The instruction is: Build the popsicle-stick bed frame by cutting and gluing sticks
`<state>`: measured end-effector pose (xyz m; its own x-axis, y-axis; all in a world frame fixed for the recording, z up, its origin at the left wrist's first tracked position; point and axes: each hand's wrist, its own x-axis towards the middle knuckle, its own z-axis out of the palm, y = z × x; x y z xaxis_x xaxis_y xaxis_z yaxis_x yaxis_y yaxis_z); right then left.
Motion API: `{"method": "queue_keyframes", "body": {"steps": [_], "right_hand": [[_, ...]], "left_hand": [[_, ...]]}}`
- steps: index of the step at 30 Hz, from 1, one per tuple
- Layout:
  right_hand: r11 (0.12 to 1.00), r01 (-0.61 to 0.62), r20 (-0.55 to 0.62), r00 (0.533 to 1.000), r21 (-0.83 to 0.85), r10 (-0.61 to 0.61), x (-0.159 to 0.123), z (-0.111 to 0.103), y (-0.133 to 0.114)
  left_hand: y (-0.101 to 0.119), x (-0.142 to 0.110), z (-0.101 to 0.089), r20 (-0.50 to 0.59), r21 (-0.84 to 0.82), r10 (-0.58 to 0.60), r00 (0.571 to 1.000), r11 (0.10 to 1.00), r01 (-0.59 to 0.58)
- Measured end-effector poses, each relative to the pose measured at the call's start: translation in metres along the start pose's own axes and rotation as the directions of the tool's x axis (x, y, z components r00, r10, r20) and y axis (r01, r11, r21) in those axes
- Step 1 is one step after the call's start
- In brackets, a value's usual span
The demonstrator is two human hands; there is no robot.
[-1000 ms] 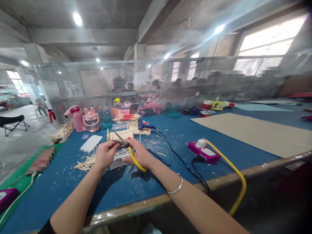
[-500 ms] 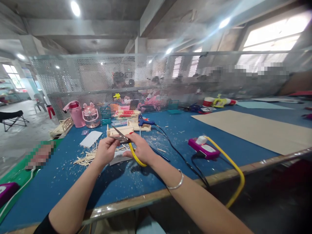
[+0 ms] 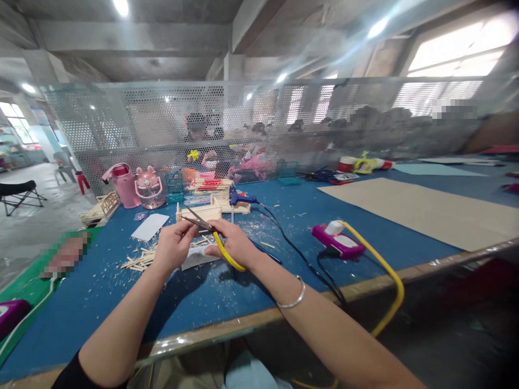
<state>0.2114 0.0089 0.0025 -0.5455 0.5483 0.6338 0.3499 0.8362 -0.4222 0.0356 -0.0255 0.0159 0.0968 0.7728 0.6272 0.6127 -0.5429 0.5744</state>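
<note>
My right hand (image 3: 234, 244) is closed round the yellow handles of a pair of scissors (image 3: 224, 253). Their metal blades point left and away from me, slightly apart, just above my left hand (image 3: 174, 247). The left fingers are pinched together near the blades; whatever they grip is too small to make out. Beneath both hands lies a pale sheet (image 3: 195, 260), partly covered by them. Loose wooden sticks (image 3: 140, 260) are heaped left of it. Behind the blades stands a small frame of wooden sticks (image 3: 197, 212), with a blue glue gun (image 3: 242, 199) to its right.
A purple power strip (image 3: 338, 244) with a yellow cable (image 3: 391, 270) sits at right, near a large tan sheet (image 3: 413, 208). Pink bottles (image 3: 126, 186) stand at back left, before a perforated metal screen (image 3: 154, 119). Wood scraps litter the blue table (image 3: 194, 302).
The view has shifted slightly. Both hands stay close together, the scissors still in my right hand with the blades a little apart. The things on the table appear unmoved.
</note>
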Motion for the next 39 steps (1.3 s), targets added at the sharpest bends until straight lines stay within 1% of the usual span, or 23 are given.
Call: {"method": "queue_keyframes", "body": {"steps": [4, 8, 10, 12, 14, 18, 20, 24, 29, 35, 39], "right_hand": [[0.999, -0.025, -0.01, 1.0, -0.02, 0.025, 0.0, 0.003, 0.001], [0.999, -0.042, -0.025, 0.999, -0.032, 0.041, 0.0, 0.005, 0.002], [0.999, -0.037, -0.036, 0.999, -0.027, 0.036, 0.0, 0.005, 0.002], [0.999, -0.031, -0.036, 0.999, -0.025, 0.03, 0.0, 0.005, 0.001], [0.999, -0.026, -0.033, 0.999, -0.031, 0.025, -0.001, 0.005, 0.001], [0.999, -0.015, -0.024, 1.0, -0.044, 0.014, -0.001, 0.003, 0.002], [0.999, -0.011, -0.014, 1.0, -0.05, 0.01, -0.001, 0.002, 0.003], [0.998, -0.013, -0.015, 1.0, -0.055, 0.012, -0.001, 0.001, 0.002], [1.0, 0.008, -0.016, 1.0, 0.019, -0.007, 0.0, 0.002, 0.002], [0.998, -0.028, 0.062, 0.998, 0.057, 0.024, 0.0, -0.002, 0.005], [0.998, -0.037, 0.085, 0.996, 0.06, 0.031, 0.0, -0.007, 0.004]], "left_hand": [[-0.002, 0.0, 0.0, -0.037, -0.035, -0.021, 0.999, 0.999, 0.019], [-0.002, -0.001, 0.001, -0.097, 0.023, -0.031, 0.995, 0.999, 0.033], [-0.002, -0.001, 0.002, -0.102, 0.022, -0.032, 0.994, 0.999, 0.034], [-0.001, -0.001, 0.001, -0.073, -0.011, -0.029, 0.997, 1.0, 0.028], [-0.001, -0.001, 0.0, -0.021, -0.026, -0.022, 1.0, 0.999, 0.022], [-0.001, 0.001, -0.003, 0.079, 0.028, 0.011, 0.997, 1.0, -0.013], [-0.002, 0.002, -0.004, 0.11, 0.053, 0.026, 0.994, 0.998, -0.032], [-0.002, 0.001, -0.004, 0.104, 0.067, 0.0, 0.995, 0.998, -0.007], [-0.001, 0.0, -0.003, 0.079, 0.057, 0.004, 0.997, 0.998, -0.008], [-0.001, 0.001, -0.003, 0.087, 0.052, 0.015, 0.996, 0.998, -0.02], [-0.003, 0.001, -0.001, 0.1, 0.038, 0.008, 0.995, 0.999, -0.011]]}}
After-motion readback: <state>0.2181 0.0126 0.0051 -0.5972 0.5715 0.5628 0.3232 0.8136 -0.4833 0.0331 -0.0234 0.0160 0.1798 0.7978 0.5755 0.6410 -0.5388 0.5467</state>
